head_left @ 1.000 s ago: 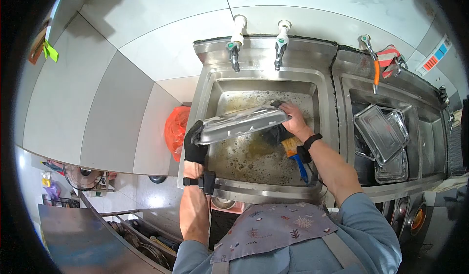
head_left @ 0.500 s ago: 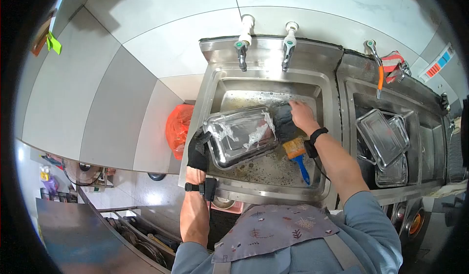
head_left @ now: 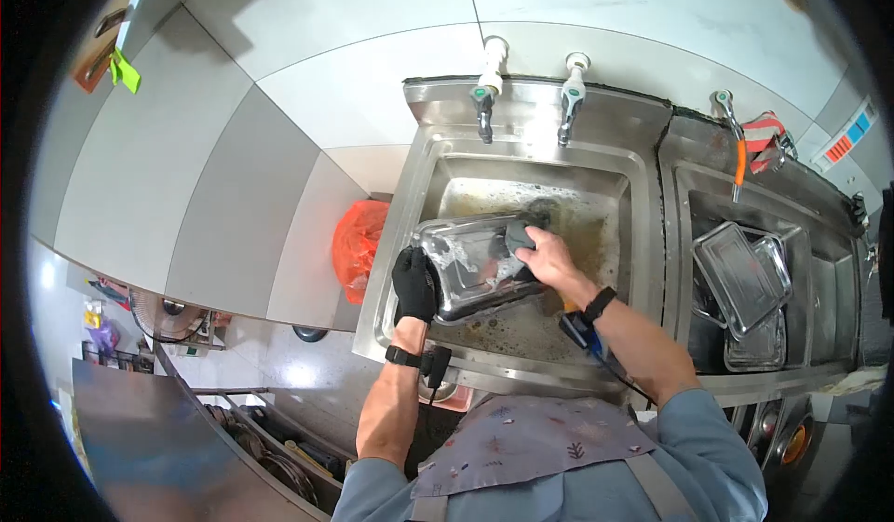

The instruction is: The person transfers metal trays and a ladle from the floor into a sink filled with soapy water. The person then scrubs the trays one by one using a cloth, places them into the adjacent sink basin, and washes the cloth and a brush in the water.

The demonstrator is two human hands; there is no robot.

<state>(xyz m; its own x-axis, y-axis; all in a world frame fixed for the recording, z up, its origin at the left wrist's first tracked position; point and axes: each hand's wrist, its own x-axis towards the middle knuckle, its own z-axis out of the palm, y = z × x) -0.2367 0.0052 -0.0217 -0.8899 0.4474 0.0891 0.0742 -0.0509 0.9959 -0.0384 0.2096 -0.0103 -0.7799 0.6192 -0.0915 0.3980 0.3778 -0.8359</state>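
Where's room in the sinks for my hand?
Left steel basin: murky water between the bare right hand and the right rim looks free. Crowded: around the soapy silver rectangular tray; the right steel basin, with overlapping shiny rectangular trays.

Steel sink (head_left: 648,271) of murky water (head_left: 596,247) beside a basin (head_left: 708,198) of overlapping metal trays (head_left: 736,284)

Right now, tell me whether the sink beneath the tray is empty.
Not empty: the sink holds murky, bubbly liquid, visible beside the tray; depth unclear.

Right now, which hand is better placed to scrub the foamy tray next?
Probably the right hand: it holds a grey pad at the tray, while the gloved left hand holds its left edge.
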